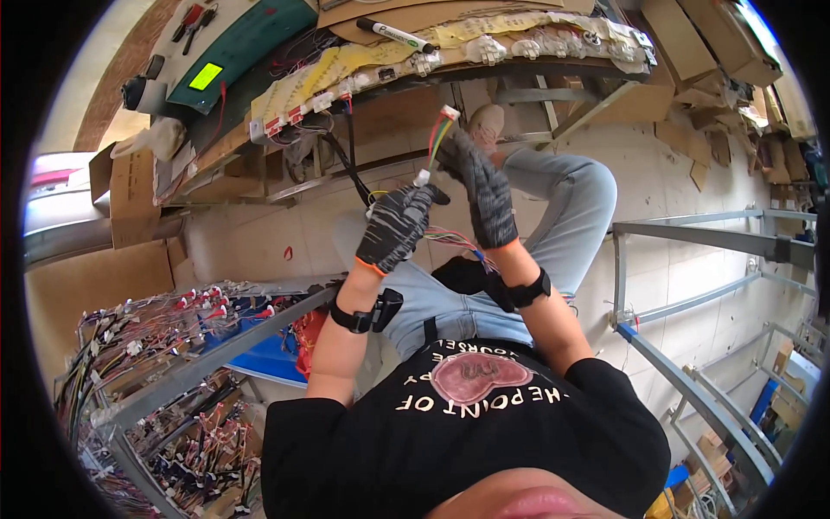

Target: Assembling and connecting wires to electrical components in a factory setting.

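Note:
My left hand (399, 227), in a dark grey striped glove with an orange cuff, is closed round a wiring harness. A white connector (422, 178) pokes out above its fingers. From there a short bundle of red, yellow and green wires (440, 141) rises to a second white connector (450, 112). My right hand (486, 192), gloved alike, has its fingers together, with the tips pinched at the side of this bundle; the exact grip is partly hidden. More coloured wires (458, 236) trail below, between my hands and past the right wrist.
Ahead runs a bench edge (484, 50) lined with taped white connectors, a black-and-white marker (396, 35) lying on it. A green tester with a lit display (205, 76) stands at far left. Heaped harnesses (186, 441) fill a metal rack at left. Metal frames (705, 238) stand at right.

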A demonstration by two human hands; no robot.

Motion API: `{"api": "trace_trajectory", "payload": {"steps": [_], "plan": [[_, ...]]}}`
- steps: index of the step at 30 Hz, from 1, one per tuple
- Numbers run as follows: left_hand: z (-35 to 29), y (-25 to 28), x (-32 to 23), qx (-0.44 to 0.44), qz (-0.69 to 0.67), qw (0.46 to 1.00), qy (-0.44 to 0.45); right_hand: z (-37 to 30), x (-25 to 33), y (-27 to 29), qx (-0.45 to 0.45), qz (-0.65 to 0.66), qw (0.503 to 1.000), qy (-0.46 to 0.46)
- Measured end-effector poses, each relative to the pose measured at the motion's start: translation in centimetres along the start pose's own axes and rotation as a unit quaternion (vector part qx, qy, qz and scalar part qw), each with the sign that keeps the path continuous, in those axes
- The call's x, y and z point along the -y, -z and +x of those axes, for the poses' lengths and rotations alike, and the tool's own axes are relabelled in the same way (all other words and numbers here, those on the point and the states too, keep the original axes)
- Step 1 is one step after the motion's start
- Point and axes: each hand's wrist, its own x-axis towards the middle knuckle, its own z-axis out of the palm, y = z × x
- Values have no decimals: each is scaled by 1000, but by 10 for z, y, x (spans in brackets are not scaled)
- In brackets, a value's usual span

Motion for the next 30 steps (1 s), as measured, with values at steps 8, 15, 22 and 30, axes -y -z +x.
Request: {"api": "trace_trajectory", "payload": {"steps": [8,15,22,30], "plan": [[-6,-19,6,-94,34,994,44,69,22,-32,19,228,952,-202],[-6,-8,-4,-276,-32,937,211,103,11,-64,-24,113,976,-183],[-48,-12,-7,-382,-108,898,191,105,-4,-60,-14,13,988,-152],[-70,-35,-2,-154,-184,966,96,104,7,-74,-24,71,980,-186]]}}
